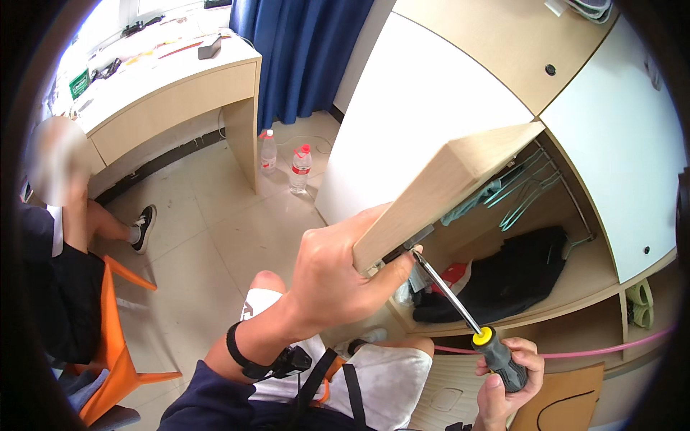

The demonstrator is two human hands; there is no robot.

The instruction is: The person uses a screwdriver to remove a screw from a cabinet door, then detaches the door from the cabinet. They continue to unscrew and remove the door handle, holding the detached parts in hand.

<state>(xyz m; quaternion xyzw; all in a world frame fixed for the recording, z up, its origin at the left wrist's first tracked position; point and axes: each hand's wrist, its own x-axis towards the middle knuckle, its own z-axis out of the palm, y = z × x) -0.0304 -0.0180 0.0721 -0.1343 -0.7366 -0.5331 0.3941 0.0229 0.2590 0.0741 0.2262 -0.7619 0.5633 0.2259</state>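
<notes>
My left hand (332, 276) is closed around the edge of a light-wood wardrobe door (438, 179), which stands open toward me. My right hand (530, 363) grips a screwdriver (497, 359) by its dark grey handle with a yellow collar. The steel shaft slants up and left, and its tip is at a small metal fitting (417, 243) on the inner side of the door. My left thumb lies close to the tip. Whether the tip sits in a screw is too small to tell.
Inside the wardrobe (402, 316) are hangers (528, 201) and a black garment (496, 284). Two water bottles (300, 169) stand on the floor near a desk (172, 93) and blue curtain (298, 57). At left, another person sits on an orange chair (115, 345). Green slippers (640, 305) rest on a low shelf.
</notes>
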